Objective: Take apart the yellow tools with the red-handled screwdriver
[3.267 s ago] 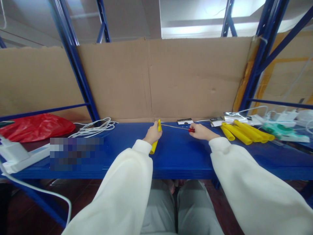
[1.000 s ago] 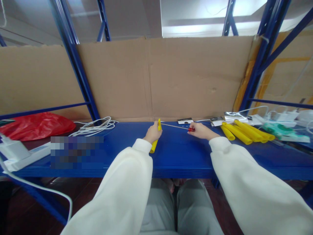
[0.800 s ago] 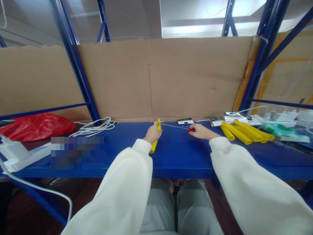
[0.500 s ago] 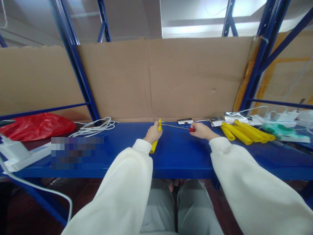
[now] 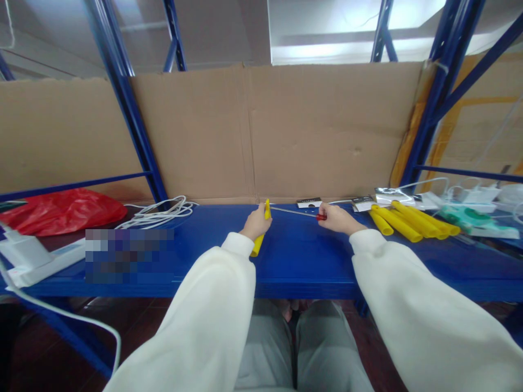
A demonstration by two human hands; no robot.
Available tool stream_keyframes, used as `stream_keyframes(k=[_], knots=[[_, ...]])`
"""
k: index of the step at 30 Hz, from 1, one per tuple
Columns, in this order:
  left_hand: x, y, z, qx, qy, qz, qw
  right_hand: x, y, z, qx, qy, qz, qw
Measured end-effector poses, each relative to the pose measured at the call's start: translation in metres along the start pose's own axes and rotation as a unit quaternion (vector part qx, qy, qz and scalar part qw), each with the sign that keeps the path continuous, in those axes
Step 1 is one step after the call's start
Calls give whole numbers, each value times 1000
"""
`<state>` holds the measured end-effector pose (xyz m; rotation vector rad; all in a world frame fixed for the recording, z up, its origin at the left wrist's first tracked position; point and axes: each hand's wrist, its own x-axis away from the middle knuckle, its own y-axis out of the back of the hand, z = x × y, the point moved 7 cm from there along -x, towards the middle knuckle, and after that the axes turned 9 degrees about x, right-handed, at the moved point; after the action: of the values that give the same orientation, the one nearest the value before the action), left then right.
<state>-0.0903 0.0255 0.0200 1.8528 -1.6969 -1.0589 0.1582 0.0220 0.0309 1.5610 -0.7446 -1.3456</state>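
My left hand [image 5: 255, 222] is closed around a yellow tube [image 5: 257, 246], which stands tilted above the blue tabletop [image 5: 306, 256]. Its upper end shows above my fingers and its lower end sticks out below them. In my right hand [image 5: 338, 219] is the red handle of a screwdriver [image 5: 295, 212]. The long metal shaft points left, its tip close to the upper part of the tube. Whether the tip touches the tube or enters it, I cannot make out. Behind the shaft lies a small black-and-white packet [image 5: 309, 203].
Several yellow tubes [image 5: 402, 224] lie at the right beside silvery packets [image 5: 394, 195] and a green-and-white item [image 5: 469, 218]. At the left are a coiled white cable [image 5: 163, 214], a red plastic bag [image 5: 69, 209] and a white power strip [image 5: 53, 264]. Cardboard [image 5: 327, 130] walls off the back.
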Motion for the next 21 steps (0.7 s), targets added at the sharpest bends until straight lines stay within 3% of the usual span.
stream_keyframes(k=[5,11,15,21], knots=[[0,0,0,-1,-5,3,1000,-1,-9,2,-39,4,48,998],[1,-1,-1,0,-5,7,1000,-2,-1,2,5,9,20,1000],[0,-1,0,3,-8,7,1000,1,-2,2,-6,-12,45,999],[-1,-1,2,8,-4,0,1000,2,-5,8,-40,10,78,996]])
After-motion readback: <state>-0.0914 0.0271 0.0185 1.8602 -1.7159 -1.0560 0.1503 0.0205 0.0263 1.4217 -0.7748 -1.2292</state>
